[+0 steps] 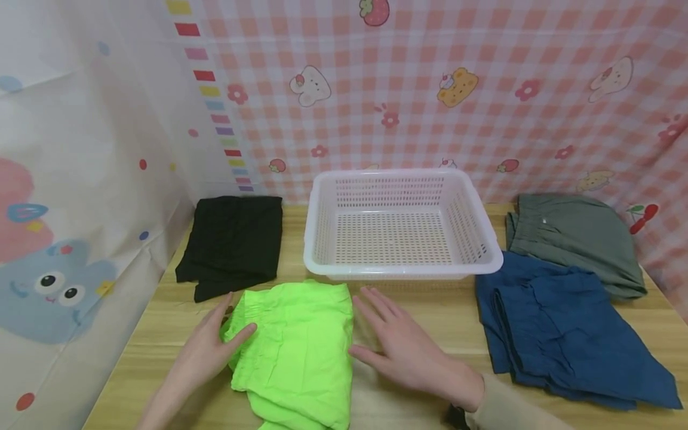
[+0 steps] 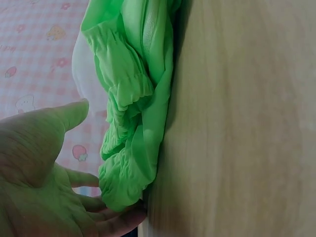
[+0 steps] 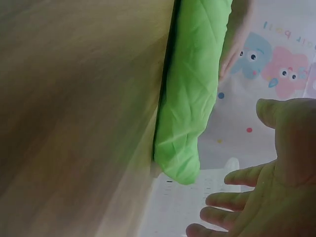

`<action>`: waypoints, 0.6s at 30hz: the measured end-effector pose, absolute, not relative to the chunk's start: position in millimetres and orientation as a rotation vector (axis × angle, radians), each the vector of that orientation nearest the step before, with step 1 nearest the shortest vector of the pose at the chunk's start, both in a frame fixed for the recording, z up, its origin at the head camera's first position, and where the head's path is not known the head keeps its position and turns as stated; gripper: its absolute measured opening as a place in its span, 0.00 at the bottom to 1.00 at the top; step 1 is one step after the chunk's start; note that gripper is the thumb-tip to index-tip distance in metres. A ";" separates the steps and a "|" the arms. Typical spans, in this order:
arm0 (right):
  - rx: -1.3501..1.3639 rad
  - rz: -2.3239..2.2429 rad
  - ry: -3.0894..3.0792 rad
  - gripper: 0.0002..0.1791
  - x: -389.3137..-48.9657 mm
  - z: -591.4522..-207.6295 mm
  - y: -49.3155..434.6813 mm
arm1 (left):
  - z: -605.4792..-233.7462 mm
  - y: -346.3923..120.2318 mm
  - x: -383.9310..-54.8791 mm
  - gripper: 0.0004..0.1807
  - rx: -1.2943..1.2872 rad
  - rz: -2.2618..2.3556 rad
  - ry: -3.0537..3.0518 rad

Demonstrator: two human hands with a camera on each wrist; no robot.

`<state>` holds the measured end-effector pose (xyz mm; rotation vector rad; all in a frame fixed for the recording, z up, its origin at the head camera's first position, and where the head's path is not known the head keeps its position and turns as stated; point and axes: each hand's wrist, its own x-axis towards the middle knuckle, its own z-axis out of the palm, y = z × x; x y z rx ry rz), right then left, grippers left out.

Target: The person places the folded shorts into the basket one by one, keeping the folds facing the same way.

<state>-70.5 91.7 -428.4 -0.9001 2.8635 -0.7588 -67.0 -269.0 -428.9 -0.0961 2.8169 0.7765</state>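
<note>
A folded neon-green pair of elastic-waist pants lies on the wooden table in front of me. At its gathered left end is my left hand, thumb raised over the waistband. The left wrist view shows the fingertips right at the lower end of the green cloth, the palm facing it. My right hand hovers along the right edge of the pants with its fingers spread. In the right wrist view that hand is beside the green fold with a gap between them, holding nothing.
Behind the pants stands a white perforated plastic basket. Folded black cloth lies at the back left. On the right, blue folded pants overlap a grey-green folded garment. A checked curtain hangs behind the table.
</note>
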 end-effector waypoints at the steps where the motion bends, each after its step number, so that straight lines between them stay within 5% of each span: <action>1: -0.885 -0.768 2.857 0.46 -71.0 -428.6 90.0 | -429.0 -269.2 -67.3 0.57 -0.101 0.766 2.810; 18: -0.603 -0.854 2.779 0.53 -82.7 -432.9 63.6 | -429.2 -264.2 -71.6 0.64 -0.118 0.723 2.737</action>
